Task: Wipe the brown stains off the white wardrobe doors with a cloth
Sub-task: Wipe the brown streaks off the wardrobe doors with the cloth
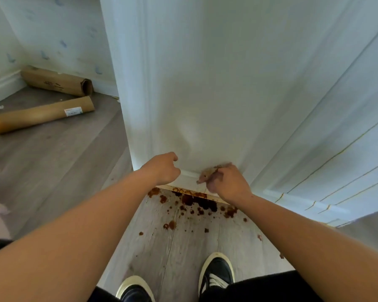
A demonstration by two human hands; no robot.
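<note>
i'm seeing right hand [227,184] gripping stained cloth [210,172], pressing it low on wardrobe door [205,83] to scrub bottom edge. left hand [163,168] loosely curled, holding nothing, bracing against door.

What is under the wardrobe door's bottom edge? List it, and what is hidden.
Brown stains line the door's bottom edge, above a dark puddle and splatters on the floor. The right hand, gripping the cloth, covers part of that edge; farther under the door cannot be seen.
</note>
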